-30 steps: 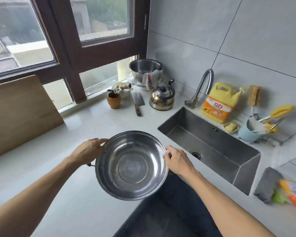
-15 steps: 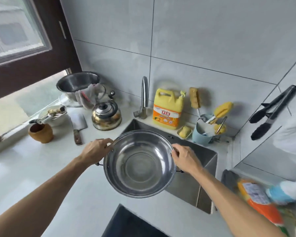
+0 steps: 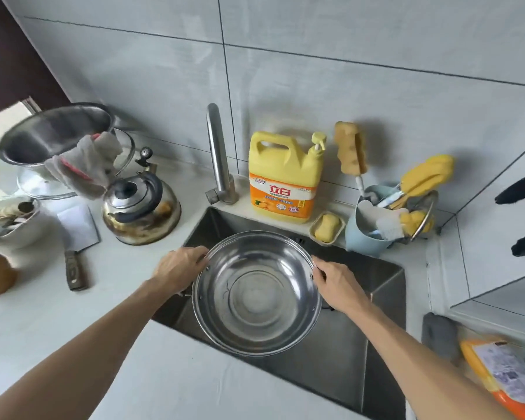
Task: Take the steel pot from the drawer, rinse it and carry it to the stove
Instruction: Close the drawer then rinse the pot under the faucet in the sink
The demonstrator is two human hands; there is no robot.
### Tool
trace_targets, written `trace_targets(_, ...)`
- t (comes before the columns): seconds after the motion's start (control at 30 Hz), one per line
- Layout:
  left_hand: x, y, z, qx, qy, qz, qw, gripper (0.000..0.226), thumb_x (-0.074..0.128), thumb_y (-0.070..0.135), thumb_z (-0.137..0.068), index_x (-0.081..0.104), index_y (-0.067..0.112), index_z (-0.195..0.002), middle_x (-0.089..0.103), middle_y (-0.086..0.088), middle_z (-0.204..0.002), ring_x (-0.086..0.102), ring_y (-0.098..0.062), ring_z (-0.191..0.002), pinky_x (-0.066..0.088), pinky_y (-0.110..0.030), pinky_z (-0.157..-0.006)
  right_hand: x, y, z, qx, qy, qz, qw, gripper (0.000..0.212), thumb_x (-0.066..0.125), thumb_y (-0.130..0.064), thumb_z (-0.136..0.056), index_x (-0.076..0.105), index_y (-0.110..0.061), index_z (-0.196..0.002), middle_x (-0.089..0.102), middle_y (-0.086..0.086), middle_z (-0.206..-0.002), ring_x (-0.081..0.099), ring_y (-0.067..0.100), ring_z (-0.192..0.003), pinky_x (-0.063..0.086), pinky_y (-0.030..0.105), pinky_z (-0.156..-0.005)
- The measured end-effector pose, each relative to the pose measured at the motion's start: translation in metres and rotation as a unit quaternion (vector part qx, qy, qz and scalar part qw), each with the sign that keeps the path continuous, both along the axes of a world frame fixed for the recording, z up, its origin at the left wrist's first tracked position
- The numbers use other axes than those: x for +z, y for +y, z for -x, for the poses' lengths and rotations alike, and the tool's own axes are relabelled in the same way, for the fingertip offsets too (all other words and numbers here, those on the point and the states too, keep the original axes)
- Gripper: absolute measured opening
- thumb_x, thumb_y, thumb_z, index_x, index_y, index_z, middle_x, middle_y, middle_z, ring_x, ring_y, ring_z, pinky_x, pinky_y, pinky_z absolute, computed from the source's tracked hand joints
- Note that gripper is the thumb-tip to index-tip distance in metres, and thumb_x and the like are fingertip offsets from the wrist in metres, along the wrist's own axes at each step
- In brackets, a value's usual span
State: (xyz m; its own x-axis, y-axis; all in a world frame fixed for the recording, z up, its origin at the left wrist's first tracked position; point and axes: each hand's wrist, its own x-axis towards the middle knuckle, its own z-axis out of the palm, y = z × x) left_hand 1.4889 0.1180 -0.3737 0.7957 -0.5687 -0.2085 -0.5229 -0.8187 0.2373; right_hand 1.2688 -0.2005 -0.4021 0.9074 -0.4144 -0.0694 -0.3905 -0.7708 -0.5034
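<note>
The steel pot point(image 3: 256, 294), gripped at its rim by the left hand point(image 3: 179, 269) and right hand point(image 3: 337, 286), hangs over the sink point(image 3: 376, 338) and covers most of the basin; open basin shows only to its right and front. The faucet point(image 3: 217, 156) rises behind the pot, clear of it. A detergent jug point(image 3: 284, 177), soap dish point(image 3: 328, 227) and blue utensil holder point(image 3: 364, 237) crowd the back ledge. On the left counter stand a kettle point(image 3: 140, 207) and cleaver point(image 3: 76, 247).

Steel pot point(image 3: 256, 294) now above sink point(image 3: 385, 301)
</note>
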Motion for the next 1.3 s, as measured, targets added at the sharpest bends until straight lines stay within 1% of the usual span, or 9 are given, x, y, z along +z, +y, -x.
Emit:
trace_targets(0.23,-0.091,-0.021,-0.046,-0.029,0.002,-0.064,0.998,0.029,0.039,0.051,-0.110,0.049,0.026,-0.099,0.071,-0.002,-0.106,0.071,-0.036,-0.095,0.055,-0.048,-0.084,-0.091,-0.012,-0.030,-0.020,0.032,-0.010,0.999,0.044,0.049,-0.028,-0.107,0.058,-0.016,-0.148,0.079,0.014,-0.110,0.073,0.035,-0.099,0.059,0.053,-0.086)
trace_targets(0.37,-0.149,-0.030,-0.047,-0.030,-0.001,-0.098,0.995,0.033,0.035,0.043,-0.113,0.057,0.017,-0.113,0.071,-0.007,-0.117,0.071,-0.041,-0.107,0.045,-0.044,-0.078,-0.143,-0.013,-0.037,-0.022,0.047,0.008,0.999,0.044,0.050,-0.026,-0.107,0.057,-0.016,-0.149,0.078,0.015,-0.107,0.072,0.035,-0.098,0.059,0.051,-0.083)
trace_targets(0.53,-0.209,-0.020,-0.044,-0.010,0.018,-0.132,0.991,0.030,0.043,0.032,-0.112,0.066,0.018,-0.126,0.072,-0.007,-0.128,0.074,-0.037,-0.112,0.059,-0.044,-0.089,-0.188,0.000,-0.039,-0.030,0.046,0.005,0.998,0.046,0.051,-0.023,-0.106,0.053,-0.022,-0.153,0.074,0.015,-0.108,0.071,0.034,-0.097,0.060,0.049,-0.083)
trace_targets(0.7,-0.231,-0.011,-0.044,-0.031,-0.036,-0.189,0.981,0.034,0.037,0.035,-0.114,0.061,0.017,-0.130,0.070,-0.003,-0.127,0.075,-0.029,-0.110,0.058,-0.040,-0.088,-0.217,0.015,-0.046,-0.030,0.055,-0.004,0.998,0.048,0.047,-0.028,-0.109,0.047,-0.022,-0.157,0.070,0.011,-0.102,0.068,0.033,-0.092,0.057,0.045,-0.080)
trace_targets(0.93,-0.232,-0.011,-0.047,-0.022,-0.083,-0.181,0.980,0.035,0.036,0.041,-0.114,0.061,0.019,-0.127,0.070,-0.002,-0.122,0.075,-0.026,-0.105,0.055,-0.038,-0.077,-0.229,0.022,-0.047,-0.055,0.028,-0.005,0.998,0.048,0.050,-0.029,-0.109,0.049,-0.021,-0.155,0.068,0.010,-0.097,0.067,0.033,-0.087,0.056,0.043,-0.077)
trace_targets(1.03,-0.233,-0.010,-0.050,-0.014,-0.058,-0.155,0.986,0.040,0.031,0.040,-0.112,0.063,0.019,-0.124,0.070,-0.003,-0.122,0.072,-0.028,-0.105,0.057,-0.038,-0.079,-0.226,0.023,-0.046,-0.059,0.024,-0.008,0.998,0.047,0.050,-0.028,-0.109,0.049,-0.022,-0.156,0.067,0.009,-0.097,0.066,0.032,-0.088,0.056,0.043,-0.078)
trace_targets(1.13,-0.206,-0.016,-0.057,0.042,-0.020,-0.043,0.998,0.046,0.039,0.056,-0.108,0.067,0.020,-0.111,0.072,-0.005,-0.111,0.072,-0.031,-0.097,0.058,-0.042,-0.082,-0.224,0.022,-0.045,-0.054,0.025,-0.009,0.998,0.047,0.049,-0.028,-0.109,0.049,-0.023,-0.155,0.068,0.008,-0.100,0.067,0.031,-0.091,0.057,0.044,-0.080)
trace_targets(1.23,-0.155,-0.033,-0.071,0.059,-0.060,0.051,0.995,0.053,0.038,0.066,-0.104,0.067,0.022,-0.103,0.072,-0.003,-0.100,0.071,-0.032,-0.089,0.059,-0.046,-0.081,-0.224,0.021,-0.046,-0.050,0.031,-0.006,0.998,0.047,0.048,-0.030,-0.109,0.050,-0.023,-0.155,0.071,0.009,-0.108,0.069,0.032,-0.099,0.057,0.045,-0.085)
trace_targets(1.3,-0.119,-0.048,-0.087,0.085,-0.092,0.097,0.987,0.061,0.039,0.072,-0.101,0.069,0.020,-0.111,0.075,-0.005,-0.102,0.072,-0.035,-0.092,0.059,-0.045,-0.082,-0.223,0.021,-0.047,-0.050,0.032,-0.010,0.998,0.047,0.048,-0.030,-0.109,0.050,-0.022,-0.155,0.072,0.010,-0.110,0.070,0.033,-0.101,0.057,0.045,-0.087)
